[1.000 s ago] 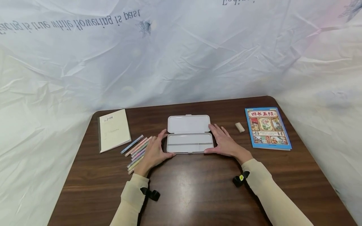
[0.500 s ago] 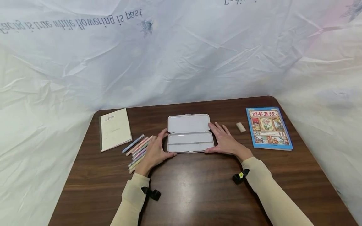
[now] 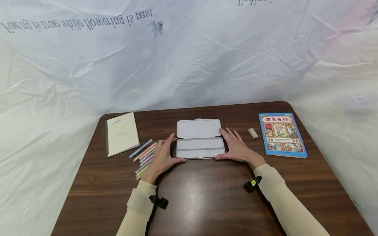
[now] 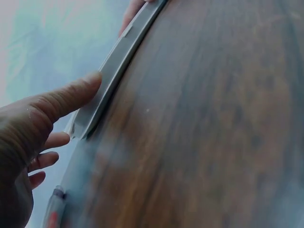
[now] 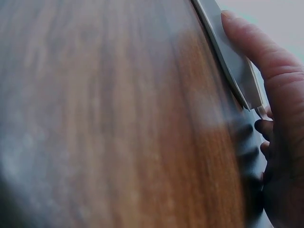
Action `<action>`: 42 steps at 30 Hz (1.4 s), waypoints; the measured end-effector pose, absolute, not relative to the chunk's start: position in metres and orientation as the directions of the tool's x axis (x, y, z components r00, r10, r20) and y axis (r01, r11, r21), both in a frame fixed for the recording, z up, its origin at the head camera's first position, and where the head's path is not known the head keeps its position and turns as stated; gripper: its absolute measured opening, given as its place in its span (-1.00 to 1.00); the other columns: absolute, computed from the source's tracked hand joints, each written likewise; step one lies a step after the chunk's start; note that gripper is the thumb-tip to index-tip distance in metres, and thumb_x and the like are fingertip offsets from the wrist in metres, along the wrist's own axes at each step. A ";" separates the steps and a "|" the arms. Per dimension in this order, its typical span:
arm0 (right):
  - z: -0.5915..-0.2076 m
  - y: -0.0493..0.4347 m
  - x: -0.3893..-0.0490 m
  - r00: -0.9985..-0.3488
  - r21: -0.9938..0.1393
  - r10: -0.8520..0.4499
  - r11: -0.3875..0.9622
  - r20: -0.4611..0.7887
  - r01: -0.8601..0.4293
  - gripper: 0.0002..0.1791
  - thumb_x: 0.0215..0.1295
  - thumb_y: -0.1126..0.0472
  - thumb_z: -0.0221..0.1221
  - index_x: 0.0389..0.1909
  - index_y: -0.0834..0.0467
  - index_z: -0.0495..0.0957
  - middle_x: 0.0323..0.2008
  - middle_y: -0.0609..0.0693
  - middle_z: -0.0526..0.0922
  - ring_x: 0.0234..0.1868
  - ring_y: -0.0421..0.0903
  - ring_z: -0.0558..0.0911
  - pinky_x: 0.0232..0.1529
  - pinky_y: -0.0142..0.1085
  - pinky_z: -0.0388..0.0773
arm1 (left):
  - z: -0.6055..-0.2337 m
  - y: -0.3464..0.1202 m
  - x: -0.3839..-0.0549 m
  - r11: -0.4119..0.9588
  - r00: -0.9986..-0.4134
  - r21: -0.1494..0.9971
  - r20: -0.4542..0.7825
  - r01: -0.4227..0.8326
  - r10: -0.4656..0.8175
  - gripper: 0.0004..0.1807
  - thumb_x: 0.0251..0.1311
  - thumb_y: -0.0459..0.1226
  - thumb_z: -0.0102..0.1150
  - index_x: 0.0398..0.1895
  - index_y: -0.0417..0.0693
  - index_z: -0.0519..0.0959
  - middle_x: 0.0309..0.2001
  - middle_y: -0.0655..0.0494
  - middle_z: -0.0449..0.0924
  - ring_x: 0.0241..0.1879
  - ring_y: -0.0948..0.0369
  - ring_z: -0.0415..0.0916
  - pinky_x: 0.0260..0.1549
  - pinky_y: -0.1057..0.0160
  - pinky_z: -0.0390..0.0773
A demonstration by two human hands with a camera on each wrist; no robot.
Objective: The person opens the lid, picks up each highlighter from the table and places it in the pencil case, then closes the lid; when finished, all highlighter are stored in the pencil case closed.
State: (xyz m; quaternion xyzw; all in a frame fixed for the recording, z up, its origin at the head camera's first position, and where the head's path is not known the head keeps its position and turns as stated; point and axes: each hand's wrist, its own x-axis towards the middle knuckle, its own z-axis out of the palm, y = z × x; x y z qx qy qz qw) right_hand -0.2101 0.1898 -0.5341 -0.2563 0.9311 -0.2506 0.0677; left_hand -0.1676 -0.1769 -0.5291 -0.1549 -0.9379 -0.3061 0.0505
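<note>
A white pencil case lies unfolded on the table, its lid tipped back and a divider running through the lower tray. My left hand grips the left end, thumb on the front wall and fingers along the side. At the opposite end my right hand does the same, its thumb near the front corner. Both wrist views show the thumbs against the metallic front edge. Several pastel pens lie beside and partly beneath my left hand.
Left of the pens is a cream notebook. An eraser sits right of the case, near a blue-bordered picture book. The dark wooden table backs onto a white printed cloth.
The whole head view shifts slightly to the right. Both hands keep their hold at the ends of the pencil case, which stays in place on the table.
</note>
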 end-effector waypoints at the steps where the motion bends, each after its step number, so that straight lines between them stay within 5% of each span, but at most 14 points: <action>1: -0.534 0.190 -0.210 -0.860 -0.502 -0.511 0.743 0.001 -0.442 0.46 0.03 -0.53 0.39 0.69 0.25 -0.06 0.68 0.23 0.04 0.68 0.28 -0.07 0.58 0.29 -0.27 | -0.529 -0.178 -0.166 0.762 -0.946 0.561 0.198 0.324 0.256 0.36 -0.21 0.17 0.74 0.66 -0.04 0.18 0.39 0.14 0.56 0.24 -0.10 0.39 0.18 -0.13 0.42; 16: -0.534 0.186 -0.206 -0.858 -0.499 -0.514 0.746 -0.011 -0.441 0.44 0.03 -0.47 0.43 0.68 0.27 -0.04 0.66 0.24 0.08 0.67 0.30 -0.04 0.58 0.30 -0.25 | -0.525 -0.210 -0.128 0.718 -0.904 0.581 0.397 0.383 0.161 0.24 -0.28 -0.19 0.83 0.54 -0.27 0.31 0.32 -0.17 0.60 0.27 -0.26 0.39 0.24 -0.32 0.35; 27: -0.535 0.188 -0.205 -0.854 -0.508 -0.519 0.731 0.018 -0.456 0.46 0.01 -0.51 0.43 0.69 0.27 -0.03 0.66 0.24 0.08 0.67 0.31 -0.02 0.57 0.31 -0.24 | -0.519 -0.229 -0.097 0.680 -0.911 0.653 0.408 0.332 0.053 0.08 -0.22 -0.39 0.77 0.48 -0.28 0.41 0.23 -0.25 0.64 0.14 -0.22 0.57 0.11 -0.22 0.55; 32: -0.540 0.188 -0.206 -0.853 -0.505 -0.521 0.729 0.029 -0.462 0.46 0.02 -0.52 0.42 0.68 0.27 -0.03 0.66 0.25 0.09 0.66 0.32 -0.01 0.56 0.32 -0.22 | -0.523 -0.235 -0.083 0.660 -0.906 0.683 0.423 0.314 -0.006 0.00 -0.21 -0.47 0.74 0.43 -0.30 0.46 0.14 -0.23 0.67 0.10 -0.17 0.67 0.16 0.14 0.57; 36: -0.539 0.188 -0.206 -0.854 -0.510 -0.519 0.730 0.019 -0.455 0.46 0.01 -0.49 0.44 0.69 0.25 -0.04 0.66 0.24 0.08 0.67 0.31 -0.02 0.57 0.31 -0.25 | -0.528 -0.239 -0.075 0.662 -0.888 0.678 0.459 0.320 -0.040 -0.08 -0.24 -0.52 0.73 0.33 -0.33 0.53 0.07 -0.21 0.72 0.04 -0.14 0.68 0.13 0.55 0.36; 42: -0.534 0.189 -0.210 -0.861 -0.505 -0.508 0.742 0.004 -0.441 0.45 0.01 -0.43 0.48 0.70 0.22 -0.07 0.68 0.20 0.05 0.68 0.26 -0.05 0.59 0.26 -0.29 | -0.534 -0.243 -0.067 0.673 -0.879 0.682 0.466 0.287 -0.097 -0.25 -0.19 -0.54 0.70 0.19 -0.37 0.60 -0.01 -0.18 0.77 -0.01 -0.12 0.70 0.10 0.54 0.39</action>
